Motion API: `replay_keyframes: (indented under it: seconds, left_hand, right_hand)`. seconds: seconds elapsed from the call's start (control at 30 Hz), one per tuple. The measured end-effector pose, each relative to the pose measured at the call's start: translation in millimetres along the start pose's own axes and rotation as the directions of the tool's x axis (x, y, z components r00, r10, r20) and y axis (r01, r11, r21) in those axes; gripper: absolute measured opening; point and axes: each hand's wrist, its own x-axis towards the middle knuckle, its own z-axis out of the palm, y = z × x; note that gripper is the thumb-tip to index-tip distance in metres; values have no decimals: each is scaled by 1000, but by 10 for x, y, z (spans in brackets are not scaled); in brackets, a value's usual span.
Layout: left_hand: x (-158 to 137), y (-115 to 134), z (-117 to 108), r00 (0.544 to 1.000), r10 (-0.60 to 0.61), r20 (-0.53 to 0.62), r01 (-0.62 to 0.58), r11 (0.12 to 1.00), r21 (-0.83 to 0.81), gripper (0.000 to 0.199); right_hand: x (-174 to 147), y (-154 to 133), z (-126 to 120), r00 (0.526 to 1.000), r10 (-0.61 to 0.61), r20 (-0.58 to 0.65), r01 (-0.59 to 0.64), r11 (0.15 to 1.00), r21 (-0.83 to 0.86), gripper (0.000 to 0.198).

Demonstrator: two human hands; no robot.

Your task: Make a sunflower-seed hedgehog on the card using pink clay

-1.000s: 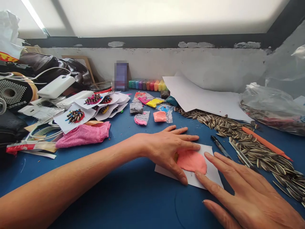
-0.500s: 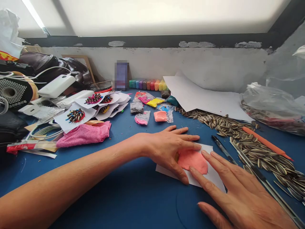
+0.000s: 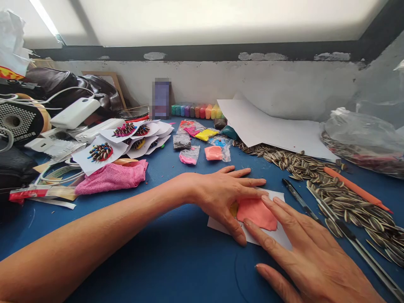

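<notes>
A flattened patch of coral-pink modelling clay (image 3: 258,213) lies on a small white paper sheet (image 3: 217,225). Beside it, a bit of yellow clay (image 3: 233,209) shows between my left thumb and index finger. My left hand (image 3: 222,193) rests flat with fingers spread over the paper's upper left part. From the lower right, my right hand (image 3: 311,248) reaches over the paper, fingers apart, its fingertips at the clay's edge. Part of the sheet is hidden under both hands.
Sunflower seeds (image 3: 350,206) spread along the right, with a black pen (image 3: 299,198) and an orange marker (image 3: 356,189). Bagged clay (image 3: 213,152) lies ahead. At left are seed-and-clay pieces on paper (image 3: 101,153) and a pink cloth (image 3: 113,177).
My right hand has shifted slightly left over the clay. My left thumb has moved a little, and more of the yellow clay shows.
</notes>
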Motion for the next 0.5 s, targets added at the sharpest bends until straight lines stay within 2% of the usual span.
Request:
replay_keyframes:
  seconds: [0.27, 0.4, 0.5]
  left_hand:
    - [-3, 14, -22, 1000, -13, 19, 13, 1000, 0, 95]
    - [-5, 20, -21, 1000, -14, 21, 14, 1000, 2, 94]
    - [-9, 21, -20, 999, -27, 23, 27, 1000, -4, 94]
  right_hand:
    - [-58, -25, 13, 999, -34, -30, 33, 999, -38, 49]
    - [-134, -17, 43, 998, -19, -65, 18, 1000, -20, 51]
    - [-133, -1, 45, 996, -4, -92, 6, 1000, 25, 45]
